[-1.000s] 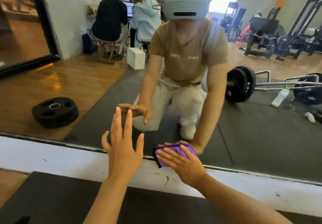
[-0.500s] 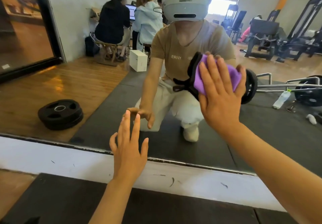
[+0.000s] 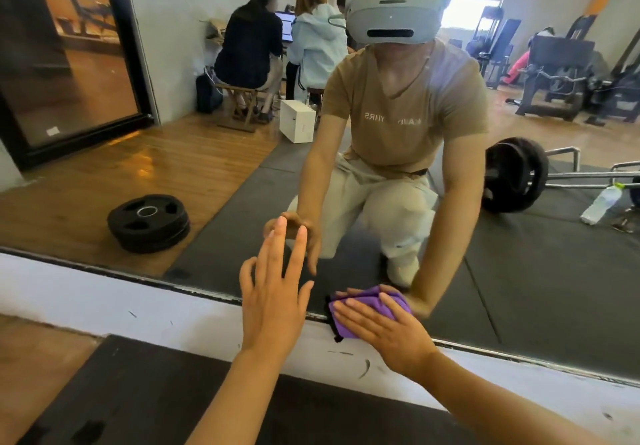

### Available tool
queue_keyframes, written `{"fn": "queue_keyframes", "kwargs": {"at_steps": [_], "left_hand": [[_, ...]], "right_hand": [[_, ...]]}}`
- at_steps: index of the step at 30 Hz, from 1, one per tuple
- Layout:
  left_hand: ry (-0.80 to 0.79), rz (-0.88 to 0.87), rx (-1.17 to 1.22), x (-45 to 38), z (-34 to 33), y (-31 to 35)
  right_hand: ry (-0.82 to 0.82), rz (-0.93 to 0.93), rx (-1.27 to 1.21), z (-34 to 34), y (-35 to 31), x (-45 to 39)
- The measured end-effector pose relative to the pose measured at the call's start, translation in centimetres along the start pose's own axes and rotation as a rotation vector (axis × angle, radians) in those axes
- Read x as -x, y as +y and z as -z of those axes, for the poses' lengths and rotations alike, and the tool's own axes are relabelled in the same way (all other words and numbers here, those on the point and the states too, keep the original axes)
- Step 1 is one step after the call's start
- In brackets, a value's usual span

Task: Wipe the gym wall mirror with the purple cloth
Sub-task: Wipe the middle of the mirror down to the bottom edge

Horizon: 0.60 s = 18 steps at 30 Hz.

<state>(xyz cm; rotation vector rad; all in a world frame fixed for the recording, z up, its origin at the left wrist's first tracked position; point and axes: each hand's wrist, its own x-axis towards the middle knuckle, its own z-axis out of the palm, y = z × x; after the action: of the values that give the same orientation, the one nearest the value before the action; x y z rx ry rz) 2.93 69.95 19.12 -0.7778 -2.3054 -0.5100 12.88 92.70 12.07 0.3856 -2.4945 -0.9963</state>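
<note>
At the mirror's bottom edge, we worked the cloth with a flat right palm.

Leftmost, our left hand [image 3: 273, 301] was spread wide, fingers straight and holding nothing, its fingertips [image 3: 280, 225] raised to the gym wall mirror [image 3: 221, 202]; we could not tell whether they touched the glass. To the right of those fingers, our right hand [image 3: 384, 332] lay flat on the purple cloth [image 3: 360, 309], fingers straight and close together, pressing it rather than gripping it. The cloth sat bunched under and beyond those fingers, over the mirror's lower edge, where the glass met the white sill [image 3: 104, 306], with one corner hanging onto the sill. To do this pass well, we judged the palm should stay flat with even pressure, the bunched cloth spread out under all the fingers, and the strokes overlapped across the glass above the fingertips.
</note>
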Motion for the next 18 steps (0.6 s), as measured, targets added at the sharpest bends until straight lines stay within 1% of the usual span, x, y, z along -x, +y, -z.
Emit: {"fn": "queue_keyframes", "kwargs": {"at_steps": [3, 4, 6, 9, 13, 15, 18], "left_hand": [[0.006, -0.047, -0.069, -0.3, 0.0, -0.9], [0.016, -0.062, -0.09, -0.3, 0.1, -1.1], [0.039, -0.074, -0.107, -0.5, 0.3, -1.5], [0.05, -0.059, -0.078, -1.4, 0.7, -2.1], [0.01, -0.038, -0.037, -2.0, 1.2, -2.4], [0.001, -0.032, -0.007, -2.0, 1.6, -2.5], [-0.03, -0.056, 0.035, -2.3, 2.4, -3.1]], "right_hand": [[-0.036, 0.054, 0.033, -0.1, 0.1, 0.0], [-0.016, 0.074, 0.039, 0.1, 0.5, -0.3], [0.089, 0.036, -0.01, 1.3, 2.3, -1.1], [0.286, -0.168, 0.017, 5.7, 6.8, -4.0], [0.618, -0.534, -0.015, 12.5, 12.8, -8.9], [0.686, -0.657, -0.038, 13.4, 13.5, -10.6], [0.666, -0.682, -0.011, 12.4, 11.9, -11.3]]}}
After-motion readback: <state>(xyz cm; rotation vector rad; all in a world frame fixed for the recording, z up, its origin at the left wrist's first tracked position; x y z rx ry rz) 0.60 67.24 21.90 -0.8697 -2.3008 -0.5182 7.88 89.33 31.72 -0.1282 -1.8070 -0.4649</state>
